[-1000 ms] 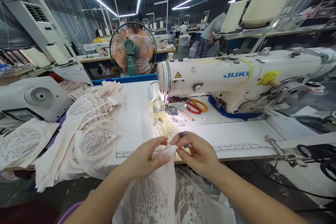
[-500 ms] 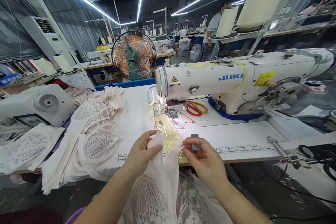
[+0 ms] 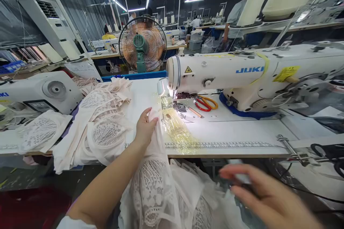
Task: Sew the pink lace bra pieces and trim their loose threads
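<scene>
The left hand [image 3: 144,128] pinches the lace garment [image 3: 153,179] left of the JUKI sewing machine [image 3: 217,73]; avoid stretching it. The right hand [image 3: 270,195] is blurred, fingers apart.

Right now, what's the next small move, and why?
I'd likely raise the right hand to help steady the pale lace garment: only the left hand pinches its upper end, near the sewing machine, while the right is low, blurred and away from that end.

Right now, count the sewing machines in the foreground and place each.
2. The large machine stands ahead, right of the fabric in the left hand; the other machine is far left. Frame edges cut both; others may be hidden.
</scene>
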Tool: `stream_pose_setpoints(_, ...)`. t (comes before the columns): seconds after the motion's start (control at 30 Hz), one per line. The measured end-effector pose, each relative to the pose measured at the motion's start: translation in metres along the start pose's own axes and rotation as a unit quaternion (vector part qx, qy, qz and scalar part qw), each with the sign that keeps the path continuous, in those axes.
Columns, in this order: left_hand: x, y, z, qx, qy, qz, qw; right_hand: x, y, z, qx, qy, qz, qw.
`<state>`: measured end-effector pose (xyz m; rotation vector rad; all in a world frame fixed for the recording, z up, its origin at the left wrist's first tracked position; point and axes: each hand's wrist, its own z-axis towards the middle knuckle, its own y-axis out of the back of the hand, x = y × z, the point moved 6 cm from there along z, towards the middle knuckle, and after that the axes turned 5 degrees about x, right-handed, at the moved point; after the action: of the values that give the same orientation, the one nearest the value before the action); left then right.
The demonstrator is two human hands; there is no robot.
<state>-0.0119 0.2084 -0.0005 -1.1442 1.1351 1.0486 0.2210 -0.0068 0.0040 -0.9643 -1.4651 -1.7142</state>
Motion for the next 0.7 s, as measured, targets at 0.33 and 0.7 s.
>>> stream_pose_setpoints(0.33, -0.005, 0.028, 0.018, 0.022, -0.070, 0.195, 0.978, 0.012, -0.118, 0.013, 0.206, -0.140, 0.325, 0.912)
stream_pose_setpoints(0.7, -0.013, -0.004, -0.020, 0.148, -0.248, 0.587, 0.756, -0.032, -0.020, 0.045, 0.136, -0.087, -0.078, 0.984)
